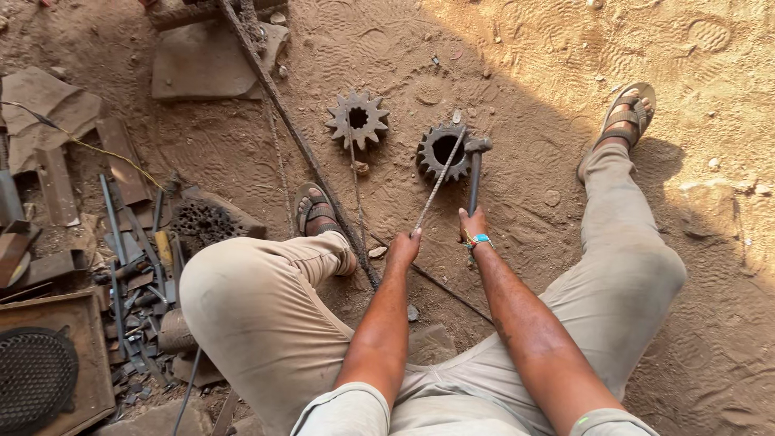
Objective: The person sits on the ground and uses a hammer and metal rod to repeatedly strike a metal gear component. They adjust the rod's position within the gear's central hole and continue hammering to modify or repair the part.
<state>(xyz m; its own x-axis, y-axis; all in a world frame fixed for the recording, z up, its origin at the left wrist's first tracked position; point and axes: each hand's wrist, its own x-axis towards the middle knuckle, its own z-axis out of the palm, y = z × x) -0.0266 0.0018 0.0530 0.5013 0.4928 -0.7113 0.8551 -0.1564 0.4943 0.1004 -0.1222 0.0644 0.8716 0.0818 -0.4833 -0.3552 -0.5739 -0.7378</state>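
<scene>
Gears [442, 151] flank rod [440, 181] gripped by left hand [403, 247]; right hand [472, 224] clasps hammer [475, 165]; scrap [133, 266] lies left.

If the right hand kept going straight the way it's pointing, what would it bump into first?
Probably the hammer head: the right hand points along the hammer's handle toward it, right beside the dark gear on the sand.

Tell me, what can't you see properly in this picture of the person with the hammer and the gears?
- Head view: the rod's tip, which lies over the right gear.
- Left hand's and right hand's fingers, curled under rod and hammer.
- The round black grille, cut off by the left edge.
- The scrap pile's pieces, too small and jumbled.
</scene>
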